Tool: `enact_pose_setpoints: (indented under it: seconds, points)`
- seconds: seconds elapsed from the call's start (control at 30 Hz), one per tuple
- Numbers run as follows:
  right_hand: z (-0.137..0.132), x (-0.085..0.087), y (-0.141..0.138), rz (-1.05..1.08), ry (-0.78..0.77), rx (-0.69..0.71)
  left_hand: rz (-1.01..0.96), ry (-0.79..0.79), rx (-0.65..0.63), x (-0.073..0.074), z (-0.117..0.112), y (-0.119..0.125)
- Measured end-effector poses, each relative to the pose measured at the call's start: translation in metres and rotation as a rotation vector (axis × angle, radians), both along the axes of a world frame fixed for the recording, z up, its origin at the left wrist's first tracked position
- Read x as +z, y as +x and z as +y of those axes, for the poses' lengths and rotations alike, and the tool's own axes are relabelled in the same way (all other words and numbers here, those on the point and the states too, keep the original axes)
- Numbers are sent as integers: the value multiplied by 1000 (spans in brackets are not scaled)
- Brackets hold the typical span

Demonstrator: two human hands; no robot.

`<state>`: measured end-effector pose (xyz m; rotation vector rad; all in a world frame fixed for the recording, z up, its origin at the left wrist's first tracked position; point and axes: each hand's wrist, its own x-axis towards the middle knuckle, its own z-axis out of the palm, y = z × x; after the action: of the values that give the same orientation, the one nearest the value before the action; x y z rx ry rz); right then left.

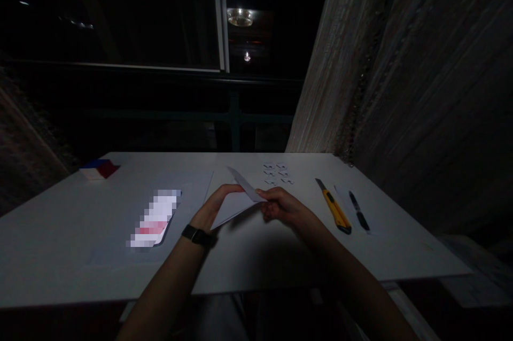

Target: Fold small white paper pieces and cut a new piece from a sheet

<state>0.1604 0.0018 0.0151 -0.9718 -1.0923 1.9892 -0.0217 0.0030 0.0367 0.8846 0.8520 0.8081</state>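
Note:
A folded sheet of white paper (236,204) is held above the table between my two hands, one flap standing up. My left hand (216,203), with a dark watch band at the wrist, grips its left side, the fingers partly behind the paper. At the right corner, my right hand (280,203) pinches the paper with thumb and fingers, the other fingers curled under. Beyond my right hand lie several small white paper pieces (276,174) with dark marks, set out in two columns.
On the white table (248,271), a lit phone (156,218) lies on a paper sheet (200,183) at left. A red, blue and white block (98,170) sits far left. To the right are a yellow utility knife (335,210), blade out, and a black pen (359,212) on white paper.

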Motion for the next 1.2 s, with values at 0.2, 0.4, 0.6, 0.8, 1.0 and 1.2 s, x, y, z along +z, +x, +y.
enact_pose_setpoints:
  seconds: [0.2, 0.4, 0.6, 0.8, 1.0, 1.2]
  points:
    - [1, 0, 0, -19, -10, 2, 43, 55, 36, 3, -2, 1]
    - [3, -3, 2, -21, 2, 18, 84, 82, 32, -2, -2, -2]
    - [5, -6, 2, -80, 38, 22, 84, 56, 29, -4, 1, -3]
    - [1, -1, -1, -175, 164, -57, -7, 3, 19, 1, -2, -3]
    - [1, 0, -1, -231, 315, -60, -14, -20, 29, -1, -1, -3]
    - [4, 1, 2, -350, 536, -191, -293, -40, 122, 0, 2, -5]
